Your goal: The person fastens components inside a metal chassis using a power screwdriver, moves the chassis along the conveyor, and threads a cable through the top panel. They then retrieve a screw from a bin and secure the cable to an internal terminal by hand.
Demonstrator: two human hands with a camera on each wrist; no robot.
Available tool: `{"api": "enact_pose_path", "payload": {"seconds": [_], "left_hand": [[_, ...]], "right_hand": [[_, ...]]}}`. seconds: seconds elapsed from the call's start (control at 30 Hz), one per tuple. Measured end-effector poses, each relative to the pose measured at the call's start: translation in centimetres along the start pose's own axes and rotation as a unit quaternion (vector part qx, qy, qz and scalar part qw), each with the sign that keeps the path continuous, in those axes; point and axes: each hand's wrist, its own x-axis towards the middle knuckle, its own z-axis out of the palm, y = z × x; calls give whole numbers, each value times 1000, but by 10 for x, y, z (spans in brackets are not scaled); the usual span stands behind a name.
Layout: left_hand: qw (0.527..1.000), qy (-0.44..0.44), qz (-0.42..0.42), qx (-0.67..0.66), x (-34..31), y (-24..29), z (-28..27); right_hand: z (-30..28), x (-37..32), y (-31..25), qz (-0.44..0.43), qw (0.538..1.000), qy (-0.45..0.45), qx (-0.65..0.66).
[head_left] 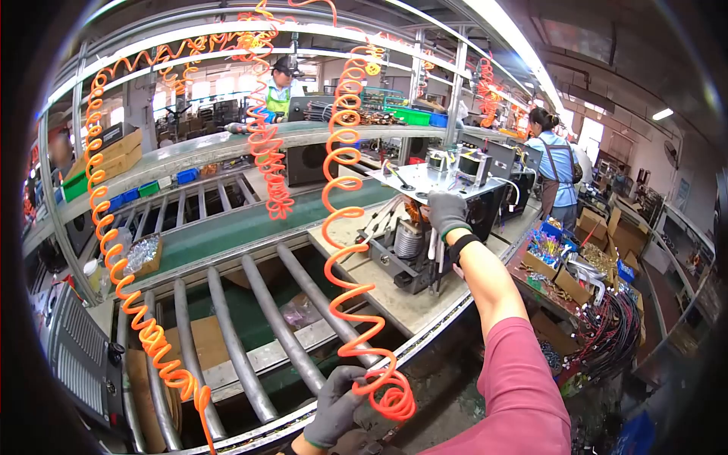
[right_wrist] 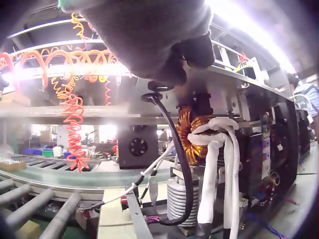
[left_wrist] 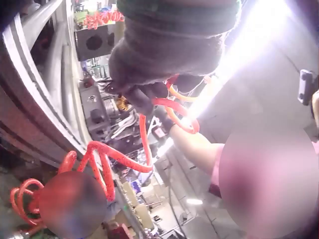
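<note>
Left hand (head_left: 334, 407): grip closed around the orange coiled hose (left_wrist: 144, 134), beside the roller conveyor (head_left: 243, 345). Right hand (head_left: 447, 211): at the edge of the metal plate (head_left: 423, 182) atop the machine unit (head_left: 409, 243), on a pale board (head_left: 394, 311); whether this grip pinches cannot be determined.

I see the coiled hose (left_wrist: 145, 137) as glossy, smooth plastic; rollers (head_left: 241, 341) dull smooth metal; belt (head_left: 227, 233) matt; plate (head_left: 440, 184) smooth, bright metal. Fingers (head_left: 345, 375) covered w/ matt cloth. Winding (right_wrist: 184, 137) = shiny copper-look wire, ridged. Box (head_left: 540, 265): matt cardboard, approx.
</note>
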Motion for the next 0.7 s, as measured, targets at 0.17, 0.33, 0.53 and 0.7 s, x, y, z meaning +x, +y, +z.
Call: {"api": "enact_pose_path", "payload": {"seconds": [0.17, 0.33, 0.53, 0.7], "left_hand": [[991, -89, 90, 38, -20, 10, 12], [967, -162, 147, 132, -26, 15, 15], [969, -190, 99, 120, -37, 26, 32], [949, -221, 137, 176, -39, 28, 39]], "right_hand": [[-8, -9, -22, -40, 998, 50, -1], [-29, -25, -52, -107, 991, 73, 22], [-46, -41, -95, -160, 979, 111, 65], [-45, -49, -145, -149, 837, 162, 501]]}}
